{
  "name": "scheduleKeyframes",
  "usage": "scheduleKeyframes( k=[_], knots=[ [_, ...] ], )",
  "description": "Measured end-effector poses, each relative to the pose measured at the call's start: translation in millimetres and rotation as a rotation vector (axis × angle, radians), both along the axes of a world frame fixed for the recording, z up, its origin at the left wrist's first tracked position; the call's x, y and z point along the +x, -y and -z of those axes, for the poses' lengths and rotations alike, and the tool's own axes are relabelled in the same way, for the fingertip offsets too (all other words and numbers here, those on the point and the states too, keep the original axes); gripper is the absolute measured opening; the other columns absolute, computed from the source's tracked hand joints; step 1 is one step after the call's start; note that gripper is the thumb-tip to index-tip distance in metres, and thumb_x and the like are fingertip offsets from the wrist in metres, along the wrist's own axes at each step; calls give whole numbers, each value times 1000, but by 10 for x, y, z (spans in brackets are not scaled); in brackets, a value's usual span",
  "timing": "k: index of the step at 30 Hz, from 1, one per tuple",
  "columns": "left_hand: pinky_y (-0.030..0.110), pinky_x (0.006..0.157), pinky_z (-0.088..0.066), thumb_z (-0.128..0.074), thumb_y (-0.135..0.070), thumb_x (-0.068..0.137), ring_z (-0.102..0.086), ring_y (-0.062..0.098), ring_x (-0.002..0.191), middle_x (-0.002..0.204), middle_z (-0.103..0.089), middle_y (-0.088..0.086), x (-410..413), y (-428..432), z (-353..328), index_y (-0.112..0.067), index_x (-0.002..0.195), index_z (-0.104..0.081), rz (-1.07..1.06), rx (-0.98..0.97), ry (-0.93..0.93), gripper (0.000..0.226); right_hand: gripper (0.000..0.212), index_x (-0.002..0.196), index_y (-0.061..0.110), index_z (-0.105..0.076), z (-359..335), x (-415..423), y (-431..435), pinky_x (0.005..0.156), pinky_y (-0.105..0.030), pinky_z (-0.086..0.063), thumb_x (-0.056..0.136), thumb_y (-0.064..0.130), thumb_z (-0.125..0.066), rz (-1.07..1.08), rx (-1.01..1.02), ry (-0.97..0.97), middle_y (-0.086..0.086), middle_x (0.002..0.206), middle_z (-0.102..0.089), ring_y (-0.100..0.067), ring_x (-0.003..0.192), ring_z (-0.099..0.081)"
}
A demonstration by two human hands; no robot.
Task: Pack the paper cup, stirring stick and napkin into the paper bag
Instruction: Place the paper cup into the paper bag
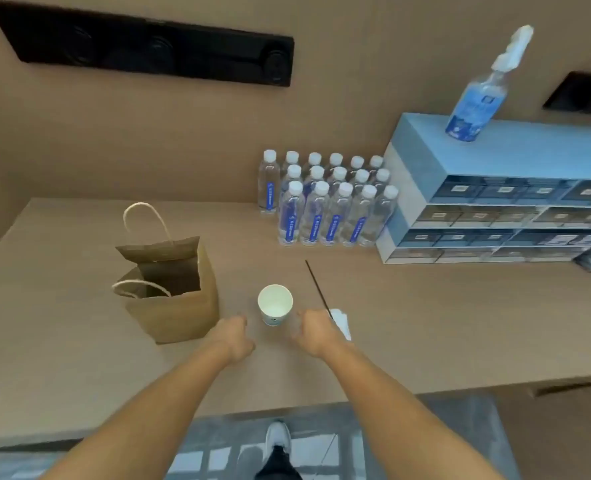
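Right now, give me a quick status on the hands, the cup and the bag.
Left hand and right hand empty, flanking paper cup. Cup upright on table, unpacked. Paper bag open, left of cup. Nothing between them.

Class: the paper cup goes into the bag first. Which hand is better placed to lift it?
Probably the right hand: its open fingers sit closer to the paper cup. The left hand is curled nearer the paper bag.

Tan wall (183,133) (black panel (141,43)), beige counter (425,323)
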State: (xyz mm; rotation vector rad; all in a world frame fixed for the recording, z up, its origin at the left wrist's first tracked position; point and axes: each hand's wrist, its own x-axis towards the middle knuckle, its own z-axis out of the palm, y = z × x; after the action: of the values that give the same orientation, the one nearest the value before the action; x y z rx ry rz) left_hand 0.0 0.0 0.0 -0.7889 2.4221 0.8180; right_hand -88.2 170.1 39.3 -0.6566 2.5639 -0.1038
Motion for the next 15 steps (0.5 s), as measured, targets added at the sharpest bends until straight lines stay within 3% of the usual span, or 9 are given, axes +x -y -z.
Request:
scheduleKeyframes(
  k=[2, 3, 5, 6, 7, 9, 11, 13, 15],
  knots=[
    [34, 90, -51, -64, -26, 81, -61, 31, 108, 119, -63, 11, -135, 42, 162, -16, 131, -44, -113, 62, -101, 55, 52, 131, 21, -50, 174, -160, 96, 68, -11, -44, 84, 37, -65, 82, -193, 121, -5, 119, -65, -23, 102, -60],
    [33, 93, -49, -68, -24, 81, -60, 29, 112, 121, -63, 9, -188, 46, 225, -17, 134, -42, -160, 117, -147, 60, 66, 139, 23, -41, 240, -221, 138, 66, -2, -39, 81, 34, -71, 133, -302, 190, -3, 124, -59, -19, 103, -58],
    [29, 95, -47, -74, -19, 77, -59, 22, 117, 126, -62, 4, -298, 22, 295, -19, 135, -41, -218, 231, -234, 67, 96, 151, 26, -21, 391, -364, 239, 78, 6, -31, 75, 28, -80, 187, -486, 328, 3, 134, -46, -17, 120, -51],
    [25, 93, -47, -77, -16, 75, -59, 18, 116, 125, -63, 1, -344, 11, 320, -21, 133, -44, -240, 284, -264, 67, 103, 152, 25, -18, 454, -422, 290, 94, -2, -34, 72, 23, -83, 191, -543, 402, 2, 140, -44, -17, 127, -47],
    [23, 90, -47, -78, -13, 74, -61, 15, 113, 123, -64, -1, -382, -2, 346, -22, 130, -47, -256, 324, -296, 65, 102, 151, 24, -23, 500, -473, 319, 105, -18, -38, 70, 18, -84, 173, -576, 448, 1, 143, -45, -17, 129, -47],
    [31, 93, -50, -77, -6, 73, -63, 19, 112, 121, -67, 0, -436, -45, 338, -22, 127, -52, -297, 384, -344, 61, 83, 138, 26, -43, 587, -546, 309, 102, -36, -47, 67, 13, -84, 140, -643, 482, 2, 130, -60, -14, 118, -57],
    [37, 94, -52, -75, -3, 74, -65, 12, 105, 117, -68, -2, -421, -110, 265, -24, 126, -54, -333, 408, -395, 60, 66, 120, 33, -54, 526, -592, 255, 89, -33, -52, 65, 15, -84, 115, -670, 477, 9, 112, -68, -8, 103, -64],
    [26, 81, -52, -74, -7, 77, -66, -2, 88, 111, -68, -12, -356, -172, 52, -33, 123, -54, -316, 425, -447, 57, 62, 113, 39, -56, 303, -641, 190, 81, -27, -52, 61, 20, -83, 65, -652, 469, 14, 106, -69, -2, 97, -64],
    [18, 72, -51, -73, -17, 80, -67, 1, 82, 113, -65, -14, -267, -235, -268, -40, 123, -51, -267, 454, -473, 54, 60, 110, 42, -56, -66, -669, 135, 80, -30, -55, 58, 27, -81, -12, -610, 466, 15, 104, -68, -3, 94, -65]
  ],
)
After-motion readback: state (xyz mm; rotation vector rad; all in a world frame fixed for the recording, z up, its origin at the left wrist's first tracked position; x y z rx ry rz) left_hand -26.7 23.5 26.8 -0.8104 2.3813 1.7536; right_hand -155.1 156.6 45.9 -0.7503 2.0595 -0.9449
